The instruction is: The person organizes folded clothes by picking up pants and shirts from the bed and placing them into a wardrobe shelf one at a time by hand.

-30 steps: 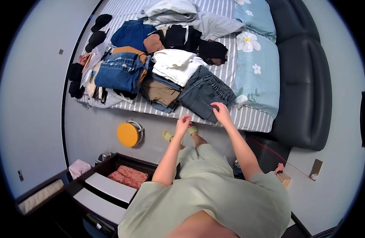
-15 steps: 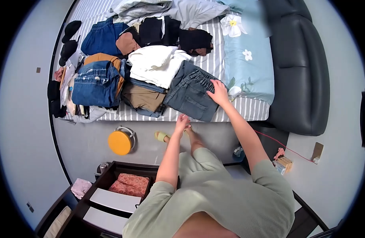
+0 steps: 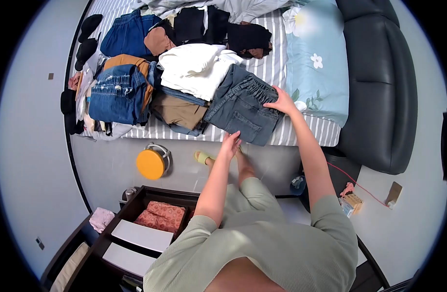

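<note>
Dark grey-blue trousers (image 3: 245, 109) with a gathered waistband lie folded near the bed's front edge. My right hand (image 3: 282, 102) rests on their waistband end, thumb and fingers spread apart. At the lower edge of the trousers is my left hand (image 3: 230, 142), its fingers curled close to the cloth; whether they pinch it is hard to see. White folded clothes (image 3: 196, 70) touch the trousers at the upper left, on top of blue denim. Brown folded trousers (image 3: 179, 111) lie left of the grey-blue pair.
Blue jeans (image 3: 117, 95) and black clothes (image 3: 201, 24) lie on the striped bed (image 3: 325, 131). A floral pillow (image 3: 315, 73) is at the right. An orange stool (image 3: 150, 164) stands on the floor, left of my feet. Behind it are open drawers (image 3: 141, 235).
My right hand has moved up and right onto the waistband end of the trousers. My left hand has come to their lower edge. The camera view has shifted.
</note>
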`<action>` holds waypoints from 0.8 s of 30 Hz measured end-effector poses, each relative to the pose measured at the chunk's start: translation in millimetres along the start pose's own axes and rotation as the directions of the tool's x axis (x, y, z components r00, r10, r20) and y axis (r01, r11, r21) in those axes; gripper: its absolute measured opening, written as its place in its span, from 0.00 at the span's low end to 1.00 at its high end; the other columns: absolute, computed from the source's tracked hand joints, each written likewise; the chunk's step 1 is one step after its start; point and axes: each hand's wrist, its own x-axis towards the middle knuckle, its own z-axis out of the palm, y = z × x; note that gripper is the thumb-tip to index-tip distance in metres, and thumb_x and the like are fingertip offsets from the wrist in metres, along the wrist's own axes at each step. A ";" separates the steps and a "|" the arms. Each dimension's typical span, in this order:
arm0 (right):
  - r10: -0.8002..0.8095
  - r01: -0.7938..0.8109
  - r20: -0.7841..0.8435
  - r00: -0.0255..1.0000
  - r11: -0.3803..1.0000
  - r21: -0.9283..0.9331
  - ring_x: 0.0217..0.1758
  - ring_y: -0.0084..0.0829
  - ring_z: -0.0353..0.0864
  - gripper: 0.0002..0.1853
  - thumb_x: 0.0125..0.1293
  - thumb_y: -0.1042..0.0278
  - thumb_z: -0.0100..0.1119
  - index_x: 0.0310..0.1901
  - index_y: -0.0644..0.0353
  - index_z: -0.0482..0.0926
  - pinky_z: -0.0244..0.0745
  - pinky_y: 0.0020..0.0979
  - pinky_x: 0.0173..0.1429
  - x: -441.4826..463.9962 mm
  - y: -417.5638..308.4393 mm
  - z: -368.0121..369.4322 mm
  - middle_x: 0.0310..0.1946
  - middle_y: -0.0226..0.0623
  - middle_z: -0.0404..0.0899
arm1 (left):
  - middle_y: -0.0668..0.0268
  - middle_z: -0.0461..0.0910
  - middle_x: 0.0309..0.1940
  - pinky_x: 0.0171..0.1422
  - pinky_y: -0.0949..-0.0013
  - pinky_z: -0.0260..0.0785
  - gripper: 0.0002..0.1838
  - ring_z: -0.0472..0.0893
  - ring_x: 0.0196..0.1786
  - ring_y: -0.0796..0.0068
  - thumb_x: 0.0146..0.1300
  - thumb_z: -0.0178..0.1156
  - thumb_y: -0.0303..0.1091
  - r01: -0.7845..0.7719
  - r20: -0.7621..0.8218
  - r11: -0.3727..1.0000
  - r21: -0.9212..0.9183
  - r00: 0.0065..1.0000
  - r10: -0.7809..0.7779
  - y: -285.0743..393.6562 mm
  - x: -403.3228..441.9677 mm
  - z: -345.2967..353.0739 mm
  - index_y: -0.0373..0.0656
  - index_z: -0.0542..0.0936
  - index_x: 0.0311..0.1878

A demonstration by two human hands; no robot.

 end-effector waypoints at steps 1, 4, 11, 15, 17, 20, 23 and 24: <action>0.004 -0.004 0.049 0.999 1.000 0.010 0.55 0.46 0.74 0.51 0.34 0.42 0.74 0.60 0.62 0.66 0.68 0.37 0.58 3.9 2.4 -1.4 0.50 0.50 0.74 | 0.72 0.74 0.43 0.44 0.74 0.66 0.18 0.73 0.44 0.79 0.57 0.64 0.35 0.006 -0.002 1.000 0.009 1.000 -0.006 0.7 -0.3 1.9 0.50 0.70 0.50; 0.037 -0.042 0.176 0.984 0.999 0.029 0.54 0.47 0.75 0.53 0.32 0.39 0.73 0.60 0.62 0.66 0.69 0.37 0.57 6.5 -0.7 -13.8 0.49 0.51 0.76 | 0.70 0.75 0.43 0.43 0.74 0.66 0.22 0.73 0.42 0.78 0.55 0.66 0.40 0.065 -0.028 0.997 0.042 0.998 -0.064 2.5 0.0 5.0 0.48 0.71 0.51; 0.072 -0.140 0.288 0.955 0.964 0.226 0.51 0.39 0.76 0.52 0.35 0.42 0.75 0.56 0.73 0.65 0.69 0.31 0.55 -19.7 7.8 -1.9 0.47 0.49 0.76 | 0.58 0.71 0.57 0.62 0.60 0.63 0.34 0.70 0.59 0.63 0.50 0.68 0.37 -0.001 0.029 0.997 -0.078 1.000 0.004 23.7 -32.0 12.8 0.38 0.66 0.59; 0.052 -0.240 0.358 0.932 0.829 0.505 0.46 0.24 0.74 0.37 0.45 0.58 0.75 0.54 0.66 0.68 0.69 0.25 0.52 -51.2 3.1 7.2 0.43 0.35 0.76 | 0.60 0.70 0.56 0.64 0.59 0.62 0.37 0.70 0.59 0.62 0.45 0.66 0.25 -0.106 0.028 0.994 0.038 0.994 0.105 22.2 -68.1 8.3 0.42 0.62 0.62; 0.050 -0.264 0.329 0.943 0.715 0.648 0.45 0.22 0.74 0.34 0.48 0.63 0.73 0.55 0.64 0.68 0.69 0.24 0.51 -66.1 7.9 20.0 0.43 0.32 0.76 | 0.61 0.70 0.55 0.64 0.59 0.62 0.40 0.69 0.59 0.63 0.43 0.66 0.22 -0.160 0.015 0.981 0.110 0.987 0.159 21.2 -79.7 2.6 0.44 0.61 0.62; 0.049 -0.288 0.320 0.946 0.583 0.760 0.49 0.24 0.73 0.34 0.51 0.65 0.71 0.58 0.65 0.65 0.67 0.25 0.54 -87.1 10.2 32.6 0.48 0.34 0.74 | 0.62 0.70 0.55 0.63 0.62 0.62 0.42 0.69 0.58 0.64 0.39 0.66 0.18 -0.216 0.046 0.967 0.135 0.976 0.212 25.8 -93.6 -2.8 0.43 0.60 0.62; 0.139 -0.309 0.277 0.951 0.508 0.804 0.55 0.27 0.69 0.37 0.51 0.65 0.69 0.60 0.65 0.62 0.63 0.27 0.59 -108.1 -12.6 23.7 0.52 0.37 0.71 | 0.62 0.70 0.54 0.63 0.64 0.61 0.43 0.69 0.58 0.64 0.37 0.66 0.17 -0.266 0.068 0.946 0.186 0.964 0.258 38.4 -112.4 5.6 0.43 0.61 0.62; 0.183 -0.324 0.269 0.946 0.484 0.813 0.56 0.27 0.68 0.37 0.51 0.66 0.69 0.61 0.64 0.61 0.62 0.27 0.60 -114.5 -25.2 16.9 0.53 0.37 0.70 | 0.63 0.70 0.54 0.63 0.64 0.61 0.43 0.70 0.57 0.65 0.37 0.66 0.17 -0.282 0.072 0.938 0.200 0.959 0.273 42.8 -118.1 7.6 0.43 0.61 0.61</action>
